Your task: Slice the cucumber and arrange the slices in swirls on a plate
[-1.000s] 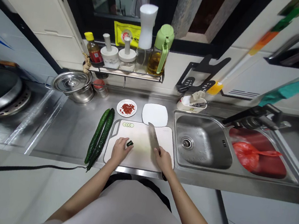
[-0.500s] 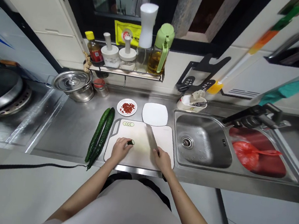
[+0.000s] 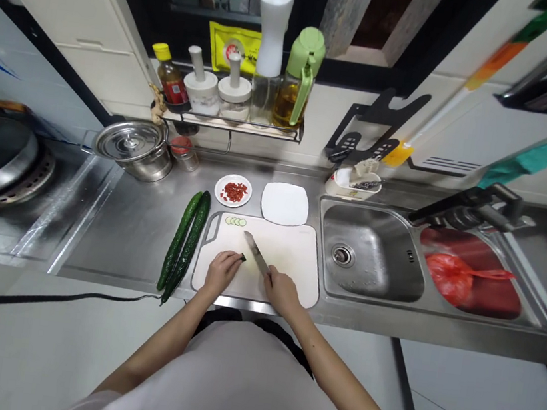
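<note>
Step in hand, by the look of it: slicing. For good work, seat the cucumber piece (image 3: 243, 257) flat on the cutting board (image 3: 299, 262), tuck fingertips back, draw the knife (image 3: 256, 253) down evenly; so small a stub may roll. Left hand (image 3: 222, 271): thumb and fingers drawn together, pinching the piece, mostly hidden; cannot tell if it touches the board. Right hand (image 3: 281, 290): curled round the handle, blade just beside the piece. Piece lies left of the board's middle; board along the surface's (image 3: 119, 232) near edge. Slices (image 3: 235, 221) rowed near board's far left corner.
</note>
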`<move>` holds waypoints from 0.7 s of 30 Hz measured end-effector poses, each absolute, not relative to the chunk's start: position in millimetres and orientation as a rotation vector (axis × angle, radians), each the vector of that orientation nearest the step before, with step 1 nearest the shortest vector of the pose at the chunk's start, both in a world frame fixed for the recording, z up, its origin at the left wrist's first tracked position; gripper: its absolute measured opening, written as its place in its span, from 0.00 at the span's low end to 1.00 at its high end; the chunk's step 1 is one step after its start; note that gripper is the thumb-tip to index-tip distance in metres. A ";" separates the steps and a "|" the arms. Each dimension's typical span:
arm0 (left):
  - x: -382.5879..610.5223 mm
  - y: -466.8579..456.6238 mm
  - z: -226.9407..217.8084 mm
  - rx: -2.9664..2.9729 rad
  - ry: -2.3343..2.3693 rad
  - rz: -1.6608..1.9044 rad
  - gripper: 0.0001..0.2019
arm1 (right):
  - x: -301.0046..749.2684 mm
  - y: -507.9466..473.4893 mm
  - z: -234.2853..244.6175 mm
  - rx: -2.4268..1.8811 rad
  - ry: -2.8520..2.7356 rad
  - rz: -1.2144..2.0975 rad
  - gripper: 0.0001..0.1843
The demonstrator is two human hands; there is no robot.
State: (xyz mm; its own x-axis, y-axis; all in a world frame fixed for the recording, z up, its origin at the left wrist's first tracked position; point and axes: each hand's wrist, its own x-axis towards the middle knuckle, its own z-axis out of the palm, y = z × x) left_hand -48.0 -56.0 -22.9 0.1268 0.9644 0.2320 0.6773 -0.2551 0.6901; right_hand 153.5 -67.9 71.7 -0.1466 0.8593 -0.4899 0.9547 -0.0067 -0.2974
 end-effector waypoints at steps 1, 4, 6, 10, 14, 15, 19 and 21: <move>-48.0 -56.8 -23.4 2.000 1.564 0.932 0.12 | 151.0 -68.6 73.2 1.923 2.094 -0.845 0.14; -47.1 -57.7 -24.0 2.007 1.561 0.943 0.12 | 144.0 -70.3 78.8 1.872 2.113 -0.814 0.14; -46.4 -57.5 -24.5 2.006 1.571 0.939 0.13 | 140.1 -70.8 82.6 1.847 2.109 -0.809 0.14; -46.7 -56.7 -27.3 2.003 1.582 0.925 0.13 | 134.6 -71.9 86.3 1.814 2.090 -0.806 0.13; -47.6 -56.5 -30.9 2.009 1.568 0.939 0.13 | 132.6 -73.9 85.4 1.800 2.118 -0.769 0.14; -47.7 -56.4 -31.7 2.011 1.564 0.939 0.13 | 132.4 -74.2 85.1 1.795 2.124 -0.765 0.14; -48.5 -56.0 -35.4 2.019 1.555 0.931 0.13 | 131.3 -74.4 84.4 1.778 2.121 -0.755 0.14; -48.8 -55.8 -37.8 2.026 1.546 0.944 0.13 | 130.8 -74.5 83.5 1.774 2.117 -0.748 0.14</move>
State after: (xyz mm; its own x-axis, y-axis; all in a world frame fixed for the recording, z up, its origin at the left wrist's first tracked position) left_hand -48.8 -55.8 -37.8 0.1506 0.9535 0.2611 0.6679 -0.2929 0.6842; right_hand 130.8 -74.5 83.5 -0.2073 0.8272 -0.5223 0.9717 0.1121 -0.2081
